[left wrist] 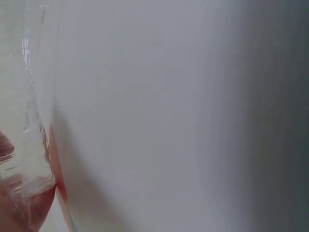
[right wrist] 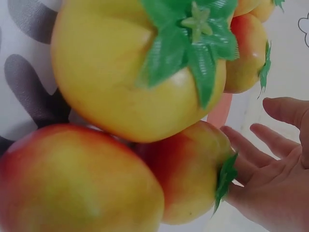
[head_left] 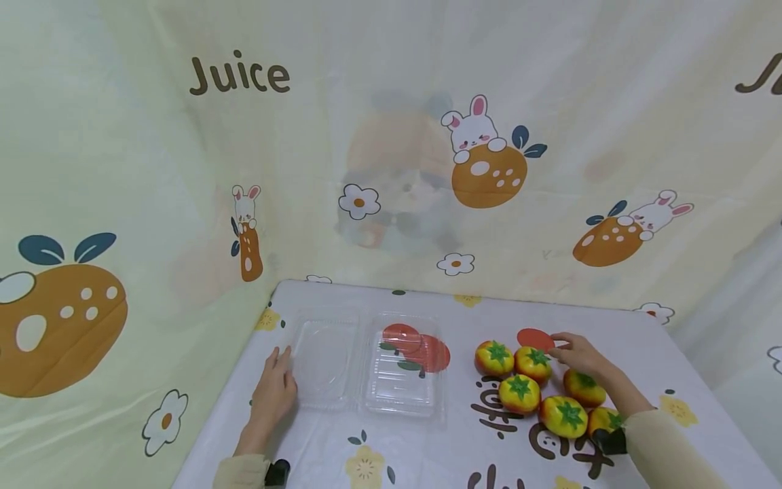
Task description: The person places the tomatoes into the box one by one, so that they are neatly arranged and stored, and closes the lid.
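Note:
A clear plastic clamshell box lies opened flat on the table, one half point(head_left: 326, 363) on the left and a ribbed half point(head_left: 403, 390) on the right. My left hand point(head_left: 273, 390) rests at the left half's outer edge, fingers extended. In the left wrist view, fingers point(left wrist: 41, 205) show against and through the clear plastic point(left wrist: 29, 96). Several yellow-red persimmons with green leafy tops, one a front persimmon point(head_left: 564, 416), sit in a loose cluster at the right. My right hand point(head_left: 580, 354) reaches over the cluster's far side, fingers spread and nothing in them, beside a persimmon point(right wrist: 190, 169).
The table's white cloth point(head_left: 318, 455) bears printed flowers, red fruit and dark lettering. A cream curtain point(head_left: 305, 156) with rabbits and fruit hangs behind the table and along its left side.

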`<state>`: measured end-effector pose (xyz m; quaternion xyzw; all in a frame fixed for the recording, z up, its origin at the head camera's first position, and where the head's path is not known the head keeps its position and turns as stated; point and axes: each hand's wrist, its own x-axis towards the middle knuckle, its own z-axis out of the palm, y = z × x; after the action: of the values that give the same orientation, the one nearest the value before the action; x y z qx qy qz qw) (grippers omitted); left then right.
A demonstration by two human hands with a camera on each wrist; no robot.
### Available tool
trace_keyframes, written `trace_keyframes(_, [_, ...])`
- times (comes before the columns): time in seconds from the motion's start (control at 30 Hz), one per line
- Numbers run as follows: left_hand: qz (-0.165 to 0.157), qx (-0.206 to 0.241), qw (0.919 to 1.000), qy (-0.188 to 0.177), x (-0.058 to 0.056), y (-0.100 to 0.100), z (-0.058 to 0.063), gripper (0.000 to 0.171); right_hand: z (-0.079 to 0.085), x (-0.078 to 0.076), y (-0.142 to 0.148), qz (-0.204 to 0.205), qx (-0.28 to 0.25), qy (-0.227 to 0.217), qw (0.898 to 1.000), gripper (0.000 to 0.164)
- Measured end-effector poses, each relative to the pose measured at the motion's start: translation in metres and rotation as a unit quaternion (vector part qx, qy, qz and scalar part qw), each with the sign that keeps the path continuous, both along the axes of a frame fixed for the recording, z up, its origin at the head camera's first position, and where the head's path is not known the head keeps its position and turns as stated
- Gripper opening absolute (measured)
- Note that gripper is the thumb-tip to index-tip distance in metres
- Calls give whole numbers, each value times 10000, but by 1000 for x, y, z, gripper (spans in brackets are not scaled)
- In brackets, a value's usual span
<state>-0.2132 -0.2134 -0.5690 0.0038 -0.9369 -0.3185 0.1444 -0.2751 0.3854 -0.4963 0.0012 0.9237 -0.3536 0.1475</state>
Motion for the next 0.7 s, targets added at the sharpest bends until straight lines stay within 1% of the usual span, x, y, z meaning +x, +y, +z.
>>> trace_keyframes(0.17, [-48, 182, 9996, 202, 3, -2, -1, 52, 2, -4, -7, 29, -29, -115, 9999, 62])
trace_keyframes(0.3, [-73, 244, 9992, 298, 4, -2, -2, 50, 1, -7, -12, 111, -21, -99, 9999, 57])
trace_keyframes(0.57, [-77, 256, 9996, 131, 5, -3, -2, 51, 1, -11, -21, 88, 77, -276, 9995, 60])
trace_keyframes(0.7, [-49, 285, 9995, 90, 4, -4, -1, 52, 2, -12, -28, 90, -70, -285, 9995, 60])
